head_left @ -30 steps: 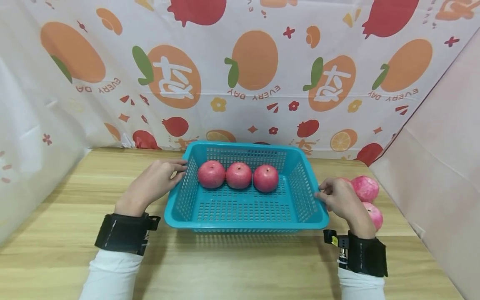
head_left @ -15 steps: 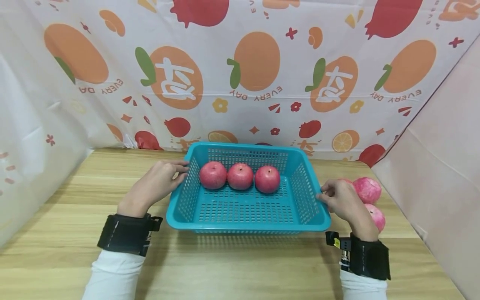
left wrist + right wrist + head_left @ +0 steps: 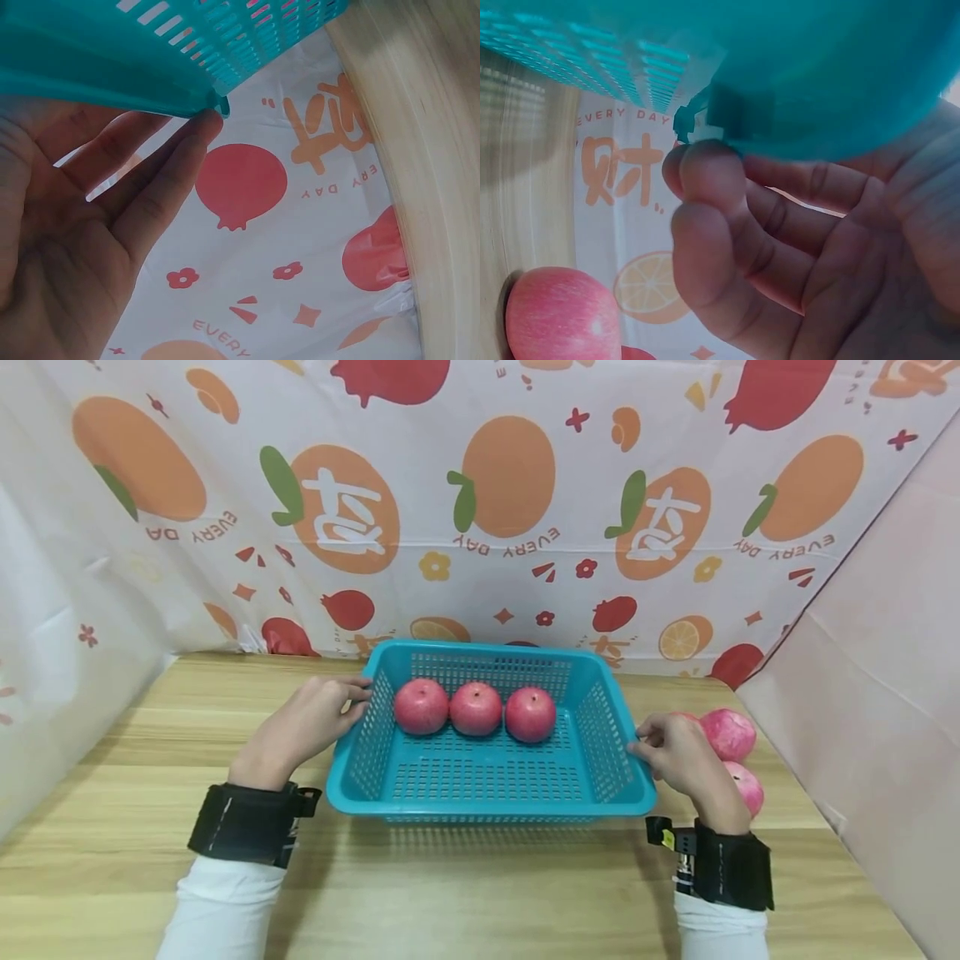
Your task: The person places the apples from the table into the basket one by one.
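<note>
A turquoise perforated plastic basket (image 3: 487,811) stands in the middle of the head view. Inside, three red apples (image 3: 476,709) sit in a row toward the back. My left hand (image 3: 307,718) holds the basket's left rim. In the left wrist view the fingertips (image 3: 208,124) touch the rim from below, and the thumb's tip is out of sight. On the opposite side, my right hand (image 3: 682,760) grips the right rim; its fingers (image 3: 712,176) are curled under the edge in the right wrist view. Whether the basket's bottom touches the table cannot be told.
Several more apples (image 3: 729,735) lie on the wooden table (image 3: 480,893) beyond my right hand, one partly hidden by it. A white fruit-printed sheet (image 3: 435,502) rises right behind the basket. Pale sheets border the left and right sides.
The whole view shifts slightly between frames. Both hands keep their hold on the basket rims, and the apples stay in place inside.
</note>
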`<state>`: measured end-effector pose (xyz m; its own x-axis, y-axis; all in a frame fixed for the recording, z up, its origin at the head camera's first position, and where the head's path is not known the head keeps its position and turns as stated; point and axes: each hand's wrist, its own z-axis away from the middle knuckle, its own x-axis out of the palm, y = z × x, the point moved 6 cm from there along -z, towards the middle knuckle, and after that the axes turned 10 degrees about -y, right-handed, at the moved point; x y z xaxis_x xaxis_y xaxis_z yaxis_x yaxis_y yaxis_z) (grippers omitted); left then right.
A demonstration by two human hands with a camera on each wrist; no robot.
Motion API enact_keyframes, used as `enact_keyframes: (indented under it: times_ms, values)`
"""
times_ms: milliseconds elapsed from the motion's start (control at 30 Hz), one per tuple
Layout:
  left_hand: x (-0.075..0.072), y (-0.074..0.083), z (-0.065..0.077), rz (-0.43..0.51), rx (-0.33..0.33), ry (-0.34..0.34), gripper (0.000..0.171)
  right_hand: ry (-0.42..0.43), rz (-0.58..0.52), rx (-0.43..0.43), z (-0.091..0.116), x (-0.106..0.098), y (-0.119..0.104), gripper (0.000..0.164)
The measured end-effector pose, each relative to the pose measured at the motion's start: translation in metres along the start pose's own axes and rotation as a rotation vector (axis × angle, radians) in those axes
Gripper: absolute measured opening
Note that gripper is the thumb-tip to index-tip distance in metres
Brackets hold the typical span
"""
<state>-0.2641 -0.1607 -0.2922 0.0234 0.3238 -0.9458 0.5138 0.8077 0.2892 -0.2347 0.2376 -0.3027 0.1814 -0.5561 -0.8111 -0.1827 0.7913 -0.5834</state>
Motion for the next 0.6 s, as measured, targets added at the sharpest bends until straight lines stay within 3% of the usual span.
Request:
enact_keyframes:
  times_ms: [600]
  values:
    - [-0.0020,0.0005,0.0011,0.017,-0.014,-0.018,0.027,0.012,0.043,-0.006,-0.0019,0.0012,-0.0027,0.015]
